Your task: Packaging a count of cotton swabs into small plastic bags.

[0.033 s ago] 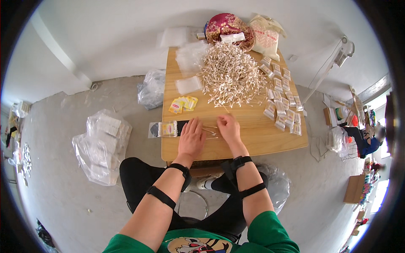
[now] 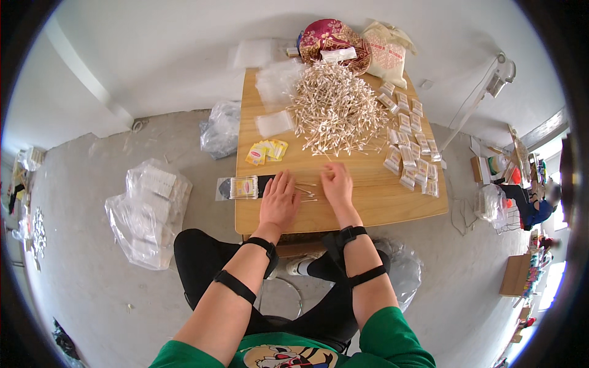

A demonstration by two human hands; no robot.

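Note:
My left hand (image 2: 280, 199) lies flat with its fingers apart, at the right end of a black strip (image 2: 264, 185). A row of cotton swabs (image 2: 247, 187) with a yellow label card on it sits on the strip in a clear bag (image 2: 222, 189). Several loose cotton swabs (image 2: 308, 193) stick out to the right from under the left hand. Beside them my right hand (image 2: 337, 189) is closed, its fingers curled together; what they hold, if anything, is hidden. A single swab stick (image 2: 328, 157) shows just beyond its fingertips.
A big heap of cotton swabs (image 2: 337, 110) covers the table's (image 2: 380, 205) far middle. Filled swab packs (image 2: 408, 156) lie at right, yellow cards (image 2: 267, 151) and clear bags (image 2: 274, 124) at left. A large plastic sack (image 2: 150, 211) stands on the floor. A person (image 2: 540, 208) sits far right.
My right hand has shifted slightly to the right, away from the left hand. The left hand and the swab row have stayed in place.

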